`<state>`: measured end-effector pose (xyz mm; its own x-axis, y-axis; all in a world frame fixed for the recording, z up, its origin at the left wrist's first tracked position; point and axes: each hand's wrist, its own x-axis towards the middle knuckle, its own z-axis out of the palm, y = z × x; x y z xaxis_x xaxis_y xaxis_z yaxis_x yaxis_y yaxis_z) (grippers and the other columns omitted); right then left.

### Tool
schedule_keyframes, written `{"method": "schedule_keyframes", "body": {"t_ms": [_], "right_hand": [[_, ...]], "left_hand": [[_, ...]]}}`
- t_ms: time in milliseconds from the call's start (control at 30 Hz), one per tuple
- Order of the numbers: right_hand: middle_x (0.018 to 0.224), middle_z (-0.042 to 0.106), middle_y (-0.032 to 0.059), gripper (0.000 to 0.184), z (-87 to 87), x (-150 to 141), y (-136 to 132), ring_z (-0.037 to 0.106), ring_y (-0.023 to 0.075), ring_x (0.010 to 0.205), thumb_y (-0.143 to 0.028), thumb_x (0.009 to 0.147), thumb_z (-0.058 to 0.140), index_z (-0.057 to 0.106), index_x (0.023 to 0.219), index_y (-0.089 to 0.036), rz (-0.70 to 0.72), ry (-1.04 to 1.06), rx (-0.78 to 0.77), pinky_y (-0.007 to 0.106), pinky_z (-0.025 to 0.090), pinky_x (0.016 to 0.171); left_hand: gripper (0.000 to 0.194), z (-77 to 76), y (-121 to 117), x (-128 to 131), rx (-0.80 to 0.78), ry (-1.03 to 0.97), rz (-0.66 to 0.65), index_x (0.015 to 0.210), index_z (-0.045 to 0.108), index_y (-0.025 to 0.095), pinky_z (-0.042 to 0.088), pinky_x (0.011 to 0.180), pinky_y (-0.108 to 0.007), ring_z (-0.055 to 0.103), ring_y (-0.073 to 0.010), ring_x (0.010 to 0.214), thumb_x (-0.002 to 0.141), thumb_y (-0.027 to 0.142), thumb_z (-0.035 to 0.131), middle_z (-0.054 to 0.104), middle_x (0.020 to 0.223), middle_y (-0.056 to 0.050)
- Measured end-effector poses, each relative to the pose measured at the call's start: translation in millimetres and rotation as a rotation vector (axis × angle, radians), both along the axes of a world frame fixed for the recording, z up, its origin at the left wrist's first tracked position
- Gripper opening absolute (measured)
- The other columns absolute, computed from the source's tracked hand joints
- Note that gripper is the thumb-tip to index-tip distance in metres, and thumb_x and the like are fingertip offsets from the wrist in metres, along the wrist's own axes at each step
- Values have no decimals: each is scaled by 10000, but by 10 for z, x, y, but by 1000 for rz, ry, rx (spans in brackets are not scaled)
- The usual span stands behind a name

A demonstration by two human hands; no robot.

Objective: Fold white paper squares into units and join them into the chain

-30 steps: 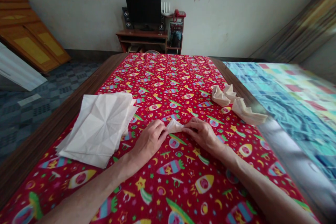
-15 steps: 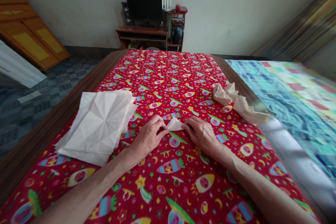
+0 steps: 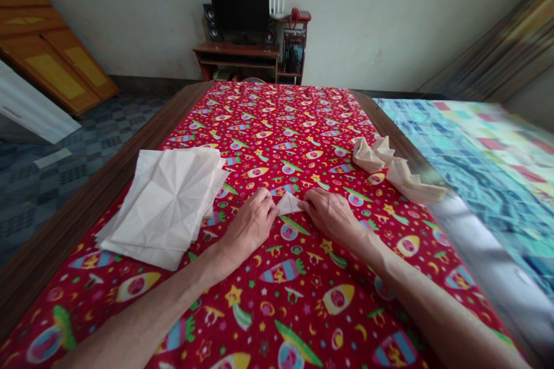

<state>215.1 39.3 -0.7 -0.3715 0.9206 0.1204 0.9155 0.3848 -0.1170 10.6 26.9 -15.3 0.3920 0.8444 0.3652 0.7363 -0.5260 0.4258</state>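
Observation:
A small white folded paper (image 3: 289, 204) with a pointed top lies on the red patterned cloth (image 3: 285, 300) in front of me. Its left corner is pinched in the curled fingers of my left hand (image 3: 255, 216). On the opposite corner, my right hand (image 3: 331, 212) is closed with thumb and forefinger. To the left lies a stack of creased white paper sheets (image 3: 168, 202), the top one marked with star-like fold lines. Several folded paper pieces (image 3: 372, 153) stand at the right, with a nested row of them (image 3: 411, 181) just nearer to me.
The cloth covers a dark wooden table (image 3: 151, 124). A bed with a checkered cover (image 3: 467, 161) adjoins on the right. Beyond the far end stands a desk (image 3: 236, 52) with a monitor (image 3: 239, 7) and a red telephone (image 3: 300, 15). A wooden cabinet (image 3: 56, 57) is at the far left.
My left hand's fingers have curled in more tightly at the paper's left corner. The right hand keeps its hold. The whole view has shifted slightly.

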Motion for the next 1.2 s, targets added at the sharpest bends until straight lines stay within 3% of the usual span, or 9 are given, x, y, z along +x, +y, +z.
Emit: {"method": "schedule_keyframes", "body": {"t_ms": [167,267,467,600,733,833,967,1100,1200], "right_hand": [[778,654,35,231,34,-8,15,602,159,683,-362,943,459,587,840,-199,-2,-8,-39,257,296,565],[787,653,29,235,34,-6,19,599,153,680,-363,942,458,584,827,-201,9,1,-36,255,284,554],[778,647,38,272,47,-6,-1,586,147,660,-377,949,443,580,803,-194,8,8,-33,252,290,551],[755,641,35,275,27,-15,-10,587,151,661,-386,943,458,581,791,-192,-13,39,-8,249,316,564],[761,641,38,259,-24,-13,-56,569,144,647,-372,939,462,590,812,-186,-6,140,106,249,366,571],[898,677,83,233,-52,2,-163,602,182,781,-256,949,417,629,894,-177,124,118,204,281,436,648],[1277,581,133,366,-98,46,-318,525,249,1181,-145,931,370,530,1261,-140,414,137,249,426,437,963],[1370,487,164,531,-117,104,-365,426,236,1298,-112,899,393,336,1427,-108,475,157,160,442,408,1050],[1356,501,162,569,-97,131,-356,431,239,1293,-93,882,408,314,1442,-120,479,167,135,451,418,1045]], "left_hand": [[69,19,-14,27,2,9,51,903,551,168,518,736,-301,565,-178,835,855,126,523,528,906,-45],[309,42,-54,37,94,69,49,1211,493,165,490,893,-366,552,-216,1031,902,172,487,562,1102,-89],[477,72,-235,70,130,300,-223,1428,307,155,220,1142,-469,281,-233,1382,971,280,355,373,1474,-87],[519,39,-292,66,64,352,-227,1459,240,159,201,1145,-478,220,-221,1411,975,319,335,286,1514,-84],[500,43,-283,58,67,334,-228,1449,275,174,203,1146,-466,244,-212,1403,975,321,339,325,1497,-83],[486,64,-277,64,59,329,-220,1436,305,177,208,1144,-467,260,-208,1398,975,329,341,351,1484,-87],[474,84,-279,67,47,339,-221,1428,315,180,216,1141,-469,238,-206,1406,977,326,334,324,1499,-79],[478,97,-288,41,76,343,-210,1430,308,184,221,1146,-444,246,-187,1402,971,312,353,332,1498,-62],[469,110,-307,3,65,349,-185,1428,314,202,233,1142,-426,271,-175,1393,973,314,345,330,1498,-50]]}}
